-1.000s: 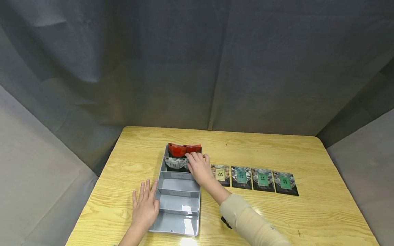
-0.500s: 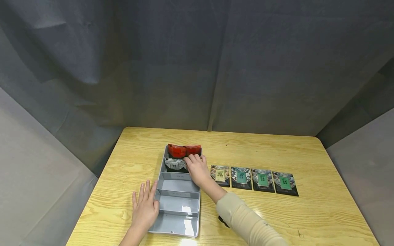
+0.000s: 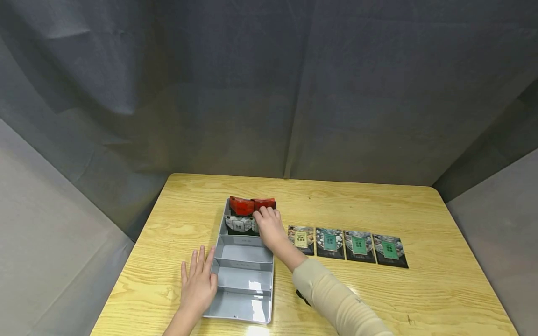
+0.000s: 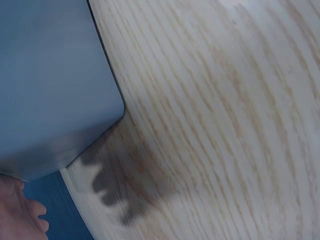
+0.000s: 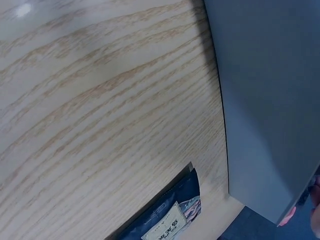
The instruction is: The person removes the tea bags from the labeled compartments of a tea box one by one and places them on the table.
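Observation:
In the head view a grey compartment tray [image 3: 243, 252] stands lengthwise on the table. My left hand [image 3: 197, 285], fingers straight and spread, rests along its left wall. The right hand [image 3: 270, 228] reaches over the second compartment from the back, fingers curled down at a grey-and-black sachet [image 3: 254, 227], which it mostly hides. Beside that sachet, in the same compartment, stands another grey-and-black sachet [image 3: 238, 224]. Two red sachets [image 3: 241, 206] stand upright in the rearmost compartment. The three nearer compartments show bare floors.
Right of the tray lies a row of flat sachets: one with a yellow label [image 3: 300, 239], then green-labelled ones [image 3: 329, 241] further right. A small black item [image 3: 302, 297] shows beside the right sleeve. Grey curtains [image 3: 235, 93] surround the wooden table [image 3: 420, 298].
My right hand shifts slightly left and nearer, then slightly back to the right, staying over the second compartment. The left hand and tray hold their places.

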